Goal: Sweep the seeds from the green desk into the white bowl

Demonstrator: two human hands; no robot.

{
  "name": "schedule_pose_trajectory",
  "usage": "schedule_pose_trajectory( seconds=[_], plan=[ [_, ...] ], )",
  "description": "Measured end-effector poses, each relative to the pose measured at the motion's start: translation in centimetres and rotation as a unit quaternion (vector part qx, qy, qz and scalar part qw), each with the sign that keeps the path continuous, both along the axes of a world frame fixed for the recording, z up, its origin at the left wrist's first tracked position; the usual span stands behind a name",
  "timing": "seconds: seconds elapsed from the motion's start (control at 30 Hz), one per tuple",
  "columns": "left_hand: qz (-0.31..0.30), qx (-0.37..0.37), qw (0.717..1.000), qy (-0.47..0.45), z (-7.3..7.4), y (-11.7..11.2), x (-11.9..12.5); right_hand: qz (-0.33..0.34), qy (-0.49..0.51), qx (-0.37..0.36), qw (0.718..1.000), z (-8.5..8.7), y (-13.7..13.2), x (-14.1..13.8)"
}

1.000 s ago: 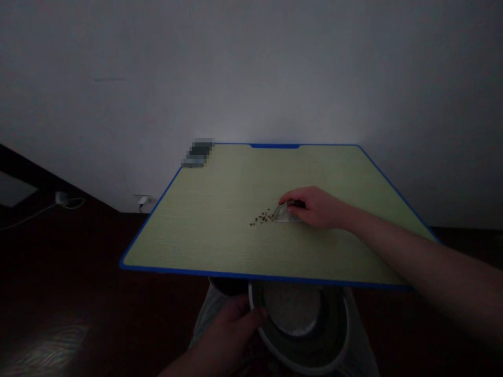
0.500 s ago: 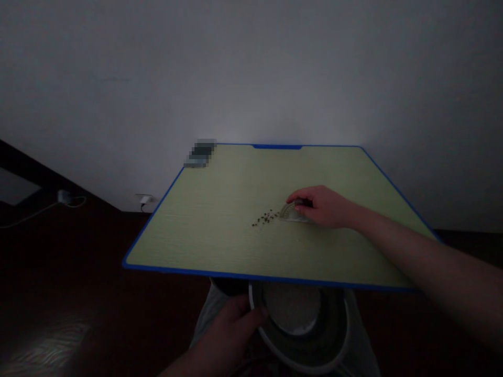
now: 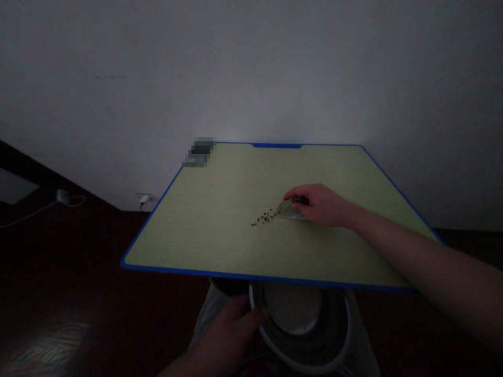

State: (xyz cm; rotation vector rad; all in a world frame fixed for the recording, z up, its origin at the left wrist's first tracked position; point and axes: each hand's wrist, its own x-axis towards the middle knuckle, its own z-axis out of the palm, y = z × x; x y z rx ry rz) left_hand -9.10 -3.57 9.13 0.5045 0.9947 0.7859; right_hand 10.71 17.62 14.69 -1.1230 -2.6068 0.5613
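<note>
Head view, dim light. The right hand [image 3: 320,204] is resting on the green, blue-edged worktop [image 3: 220,235], its grip closed on a small clear flat piece [image 3: 288,209] whose curved edge is showing just beyond the fingertips; the piece is lying low against the worktop surface, and its exact shape cannot be told. Just past that edge, on the side away from the wrist, a small scatter of dark seeds [image 3: 264,218] is lying loose on the worktop, touching or nearly touching the piece.

The left hand [image 3: 236,322] is sitting below the near edge of the worktop, its grip closed on the rim of a round white-rimmed bowl [image 3: 275,345], with the thumb lying over the rim and the fingers hidden beneath. The bowl is being held under the worktop edge, directly nearer the person than the right hand. Inside the bowl a pale patch is showing at the bottom; whether this is contents or the bare base cannot be told.

Far beyond the right grip, at the worktop's far corner, a blurred dark object [image 3: 199,152] is lying.
</note>
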Motion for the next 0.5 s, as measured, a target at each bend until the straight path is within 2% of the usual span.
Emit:
schedule_pose_trajectory(
  seconds=[0.2, 0.5],
  plan=[
    [0.0, -0.016, 0.999, -0.044, 0.5, 0.18, 0.42, -0.006, 0.002, 0.009, 1.0, -0.04, 0.2, -0.42],
    [0.01, -0.023, 0.999, -0.038, 0.61, -0.05, 0.28, -0.003, 0.001, -0.013, 1.0, -0.13, -0.14, 0.2]
  ],
)
